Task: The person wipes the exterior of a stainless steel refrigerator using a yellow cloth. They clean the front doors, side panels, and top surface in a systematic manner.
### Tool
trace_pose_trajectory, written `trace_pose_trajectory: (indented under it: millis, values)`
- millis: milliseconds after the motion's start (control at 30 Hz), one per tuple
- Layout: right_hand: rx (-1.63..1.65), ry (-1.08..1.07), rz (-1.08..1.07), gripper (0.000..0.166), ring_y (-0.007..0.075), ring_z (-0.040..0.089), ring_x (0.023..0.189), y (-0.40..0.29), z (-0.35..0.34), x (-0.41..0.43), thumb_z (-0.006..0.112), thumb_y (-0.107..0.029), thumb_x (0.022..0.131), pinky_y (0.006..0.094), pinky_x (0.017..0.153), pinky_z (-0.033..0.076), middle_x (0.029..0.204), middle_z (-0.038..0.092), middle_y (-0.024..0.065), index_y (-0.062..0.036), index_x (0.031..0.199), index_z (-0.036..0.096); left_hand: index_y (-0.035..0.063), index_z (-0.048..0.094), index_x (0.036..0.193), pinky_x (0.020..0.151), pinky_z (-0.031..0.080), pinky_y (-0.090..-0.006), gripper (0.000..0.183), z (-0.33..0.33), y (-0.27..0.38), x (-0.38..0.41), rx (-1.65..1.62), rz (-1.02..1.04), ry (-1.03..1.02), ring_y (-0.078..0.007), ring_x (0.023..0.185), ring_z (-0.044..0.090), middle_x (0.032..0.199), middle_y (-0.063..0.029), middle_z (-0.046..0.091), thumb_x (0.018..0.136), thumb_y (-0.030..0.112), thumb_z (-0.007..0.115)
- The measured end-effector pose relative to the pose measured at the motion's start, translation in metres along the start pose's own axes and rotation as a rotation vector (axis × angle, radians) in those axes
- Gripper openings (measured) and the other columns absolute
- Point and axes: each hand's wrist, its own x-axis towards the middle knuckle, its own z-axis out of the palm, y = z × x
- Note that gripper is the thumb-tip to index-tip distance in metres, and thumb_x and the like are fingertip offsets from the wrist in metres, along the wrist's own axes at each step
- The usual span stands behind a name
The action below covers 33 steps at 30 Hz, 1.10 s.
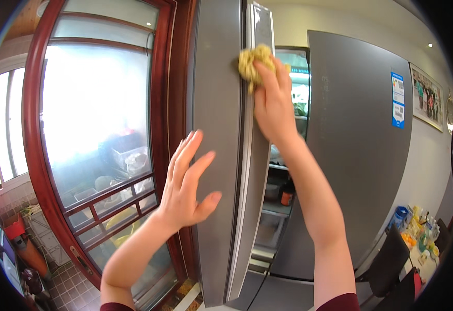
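Note:
A crumpled yellow cloth (pixel 255 64) is gripped in my right hand (pixel 275 103), pressed against the upper edge of an open grey refrigerator door (pixel 216 116). My left hand (pixel 189 182) is raised with its fingers apart and holds nothing; it is in front of the lower part of the same door, and whether it touches the surface cannot be told. Behind my right hand, the lit refrigerator interior shows shelves (pixel 279 167) with food and a jar (pixel 287 197). The other refrigerator door (pixel 351 155), on the right, bears a blue and white label (pixel 397 100).
A red-brown wooden sliding door (pixel 35 128) with glass panes stands at the left. On the right, a dark chair (pixel 389 252) is beside a table (pixel 413 262) crowded with bags and bottles. A framed picture (pixel 427 97) hangs on the wall.

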Motion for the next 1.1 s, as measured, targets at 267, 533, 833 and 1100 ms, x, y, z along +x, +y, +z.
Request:
trace_pose_trajectory:
  millis: [267,533,833,1100]
  values:
    - [0.054,0.022,0.020,0.037,0.0372,0.043,0.119,0.068,0.032,0.144,0.042,-0.009,0.089,0.0409,0.102,0.035,0.128,0.048,0.0199,-0.0047,0.124,0.052,-0.0018,0.042,0.129,0.109,0.025,-0.0483,0.051,0.008,-0.029,0.075,0.053,0.032,0.003,-0.0415,0.134,0.029,0.145,-0.0251,0.029,0.092,0.033,0.051]
    - [0.278,0.195,-0.230,0.036,0.0334,0.051,0.110,0.031,0.032,0.166,0.046,-0.005,0.086,0.0370,0.098,0.039,0.121,0.053,0.0148,-0.0077,0.120,0.057,-0.0034,0.033,0.136,0.102,0.037,-0.0443,0.055,-0.013,-0.051,0.073,-0.312,-0.066,0.127,-0.0354,0.129,0.039,0.143,-0.0235,0.032,0.094,0.028,0.048]
    - [-0.007,0.066,-0.346,0.035,0.0387,0.048,0.114,-0.037,0.055,0.094,0.057,-0.005,0.076,0.0462,0.099,0.038,0.121,0.054,0.0178,-0.0107,0.110,0.063,0.0008,0.025,0.142,0.105,0.032,-0.0485,0.064,-0.035,-0.070,0.058,-0.502,-0.105,0.151,-0.0343,0.132,0.034,0.148,-0.0210,0.024,0.097,0.043,0.040]
    - [-0.022,-0.280,-0.048,0.045,0.0328,0.044,0.128,-0.144,0.004,-0.097,0.059,-0.008,0.070,0.0553,0.107,0.027,0.138,0.046,0.0126,-0.0195,0.113,0.064,0.0061,0.020,0.144,0.110,0.024,-0.0515,0.062,-0.056,-0.047,-0.038,-0.546,-0.317,0.092,-0.0361,0.137,0.028,0.151,-0.0202,0.018,0.098,0.047,0.031]
